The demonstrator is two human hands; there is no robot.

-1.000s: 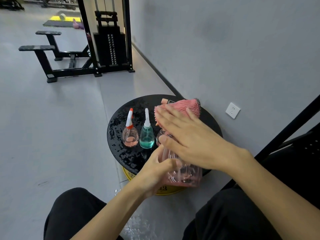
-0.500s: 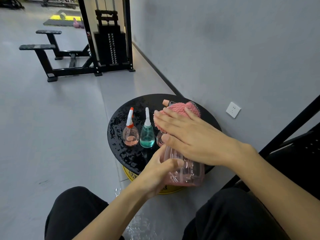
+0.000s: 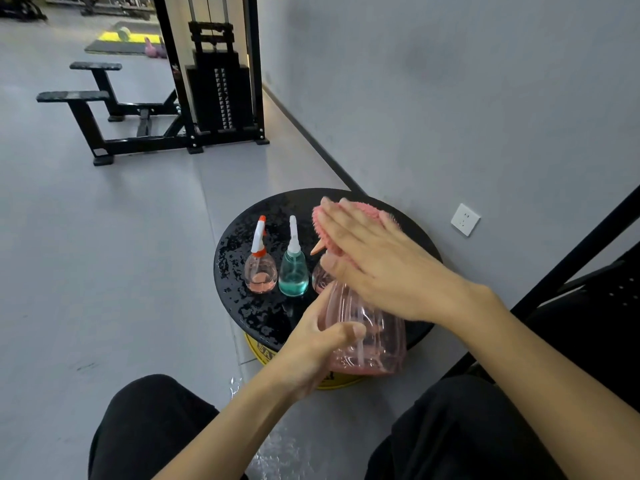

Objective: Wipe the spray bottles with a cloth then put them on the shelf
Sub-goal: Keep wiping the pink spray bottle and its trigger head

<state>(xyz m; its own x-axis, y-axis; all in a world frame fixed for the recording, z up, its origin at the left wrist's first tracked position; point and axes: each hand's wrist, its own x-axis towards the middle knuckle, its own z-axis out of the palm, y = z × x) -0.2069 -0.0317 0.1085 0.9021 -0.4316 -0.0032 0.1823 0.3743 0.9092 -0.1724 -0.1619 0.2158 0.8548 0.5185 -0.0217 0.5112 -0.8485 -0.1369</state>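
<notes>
Pink bottle held; teal bottle, small pink bottle beside.

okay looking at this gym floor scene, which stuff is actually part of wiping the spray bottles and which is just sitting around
Part of the job:
- large pink bottle, gripped by the left hand
- pink cloth, under the flat right hand
- small pink spray bottle and teal spray bottle, waiting on the wet black round stand

Just lying about:
- weight machine
- wall socket
- yellow mat

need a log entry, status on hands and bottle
Left hand grips big pink bottle. Right hand flat, pressing cloth on its top. Two small bottles stand close left.
</notes>
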